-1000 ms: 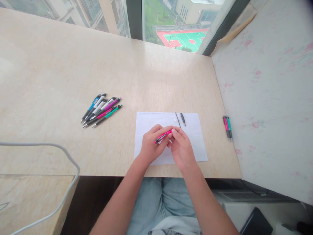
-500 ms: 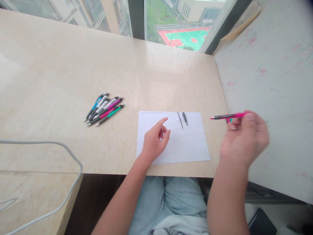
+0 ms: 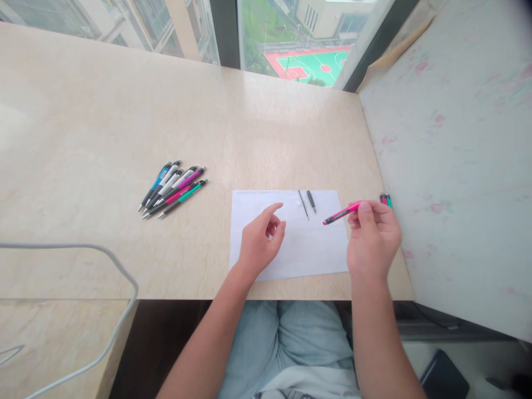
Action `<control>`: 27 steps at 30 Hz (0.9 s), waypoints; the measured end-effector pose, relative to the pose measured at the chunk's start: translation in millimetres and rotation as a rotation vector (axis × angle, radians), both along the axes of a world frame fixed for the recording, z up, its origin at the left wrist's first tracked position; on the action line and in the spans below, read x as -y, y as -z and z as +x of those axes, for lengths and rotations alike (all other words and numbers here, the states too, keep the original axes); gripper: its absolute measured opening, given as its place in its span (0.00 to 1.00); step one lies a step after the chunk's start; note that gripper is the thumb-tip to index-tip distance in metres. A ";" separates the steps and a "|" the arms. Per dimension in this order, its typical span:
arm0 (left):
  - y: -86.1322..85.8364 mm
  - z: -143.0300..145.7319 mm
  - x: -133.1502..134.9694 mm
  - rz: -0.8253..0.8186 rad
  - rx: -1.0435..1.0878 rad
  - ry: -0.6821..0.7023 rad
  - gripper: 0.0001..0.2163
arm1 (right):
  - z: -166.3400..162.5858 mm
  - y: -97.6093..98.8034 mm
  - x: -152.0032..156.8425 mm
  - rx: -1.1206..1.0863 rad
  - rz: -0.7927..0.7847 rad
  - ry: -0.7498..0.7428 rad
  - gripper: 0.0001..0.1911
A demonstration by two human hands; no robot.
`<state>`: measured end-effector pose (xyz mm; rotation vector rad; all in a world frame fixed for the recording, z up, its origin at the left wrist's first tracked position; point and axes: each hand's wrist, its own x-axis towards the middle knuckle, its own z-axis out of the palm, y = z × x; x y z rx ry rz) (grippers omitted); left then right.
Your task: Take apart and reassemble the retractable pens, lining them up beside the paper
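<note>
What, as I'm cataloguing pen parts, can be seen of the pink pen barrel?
The pink pen barrel is slim and plastic-looking, with a black section, perhaps the clip, near its pink-tipped free end. The right hand pinches and hides its other end. It slants, free end left and lower in the picture, seen against the right side of the paper.

Beige marbled surface [image 3: 95,111] beneath a dark-framed window [image 3: 228,33], with a red-and-green sports court [image 3: 318,64] and buildings [image 3: 332,19] outside. Right: pale wall [image 3: 465,166] patterned with faded pink flowers. Daylight reflects softly from the surface.
</note>
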<state>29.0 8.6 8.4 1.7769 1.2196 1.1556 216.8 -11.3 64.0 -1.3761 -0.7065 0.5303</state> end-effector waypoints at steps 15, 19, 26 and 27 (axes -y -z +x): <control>-16.8 -1.9 1.1 -0.091 0.234 0.083 0.06 | -66.0 33.6 19.3 -0.522 -0.297 -0.335 0.14; -15.8 -4.6 0.0 -0.223 0.410 -0.011 0.07 | -75.9 32.7 28.0 -0.353 -0.375 -0.465 0.13; -12.4 -6.3 -1.0 -0.265 0.430 -0.037 0.09 | -70.5 27.8 29.5 0.431 -0.199 -0.420 0.06; -12.4 -6.1 -1.4 -0.274 0.429 -0.041 0.08 | -68.7 28.2 28.8 0.498 -0.192 -0.429 0.05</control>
